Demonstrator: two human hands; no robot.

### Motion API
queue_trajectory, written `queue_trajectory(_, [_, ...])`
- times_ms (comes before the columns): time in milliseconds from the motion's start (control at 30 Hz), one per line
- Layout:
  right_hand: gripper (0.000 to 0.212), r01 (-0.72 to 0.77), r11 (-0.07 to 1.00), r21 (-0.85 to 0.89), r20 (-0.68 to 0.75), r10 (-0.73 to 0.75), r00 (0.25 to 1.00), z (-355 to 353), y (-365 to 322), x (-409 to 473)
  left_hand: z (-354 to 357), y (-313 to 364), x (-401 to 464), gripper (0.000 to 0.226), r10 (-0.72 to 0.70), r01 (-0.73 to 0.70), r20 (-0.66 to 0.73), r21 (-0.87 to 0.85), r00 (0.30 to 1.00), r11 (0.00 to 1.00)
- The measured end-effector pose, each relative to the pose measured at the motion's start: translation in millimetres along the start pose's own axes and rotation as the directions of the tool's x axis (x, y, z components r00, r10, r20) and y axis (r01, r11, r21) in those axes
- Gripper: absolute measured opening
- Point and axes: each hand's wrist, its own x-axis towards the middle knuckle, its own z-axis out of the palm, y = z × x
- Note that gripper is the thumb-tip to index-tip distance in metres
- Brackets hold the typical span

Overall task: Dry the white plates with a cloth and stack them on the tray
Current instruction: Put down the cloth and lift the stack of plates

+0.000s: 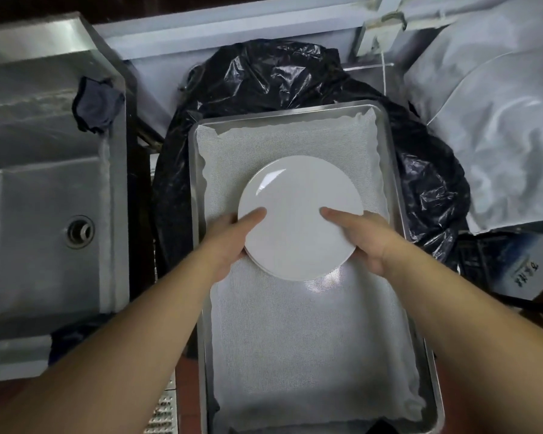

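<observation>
A stack of white plates is held over the far half of a steel tray lined with white mesh cloth. My left hand grips the stack's left edge, thumb on the top plate and fingers hidden beneath. My right hand grips the right edge the same way. Whether the stack touches the liner is unclear. A dark cloth hangs over the sink's rim at the left.
A steel sink with a drain lies to the left. A bin lined with a black bag sits under and behind the tray. White plastic sheeting covers the right side. A metal floor grate shows near the bottom.
</observation>
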Motion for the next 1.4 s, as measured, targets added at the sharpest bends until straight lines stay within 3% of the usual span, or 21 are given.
queue_trajectory(300, [0.054, -0.012, 0.994, 0.109, 0.0, 0.012, 1.0, 4, -8, -17, 7, 7, -25, 0.048, 0.012, -0.016, -0.036, -0.107, 0.999, 0.994])
queue_trajectory(533, [0.052, 0.098, 0.983, 0.156, -0.037, -0.094, 0.995, 9, -3, -66, 7, -2, -71, 0.046, 0.043, -0.037, 0.015, -0.29, 0.999, 0.956])
queue_trajectory(767, [0.042, 0.108, 0.963, 0.248, -0.061, -0.096, 0.994, 14, 26, -125, 1, -34, -125, 0.038, 0.062, -0.032, 0.091, -0.302, 0.994, 0.953])
queue_trajectory(933, [0.042, 0.103, 0.96, 0.26, -0.051, -0.093, 0.994, 14, 46, -155, 0, -66, -151, 0.045, 0.068, -0.037, 0.077, -0.349, 0.995, 0.936])
queue_trajectory(1167, [0.051, 0.095, 0.978, 0.186, 0.042, -0.104, 0.994, 15, 58, -186, 5, -101, -202, 0.05, 0.081, -0.104, -0.07, -0.441, 0.994, 0.892])
queue_trajectory(1400, [0.053, 0.092, 0.995, 0.029, 0.237, -0.096, 0.967, 30, 69, -219, 4, -153, -273, 0.041, 0.077, -0.227, -0.285, -0.545, 0.955, 0.807])
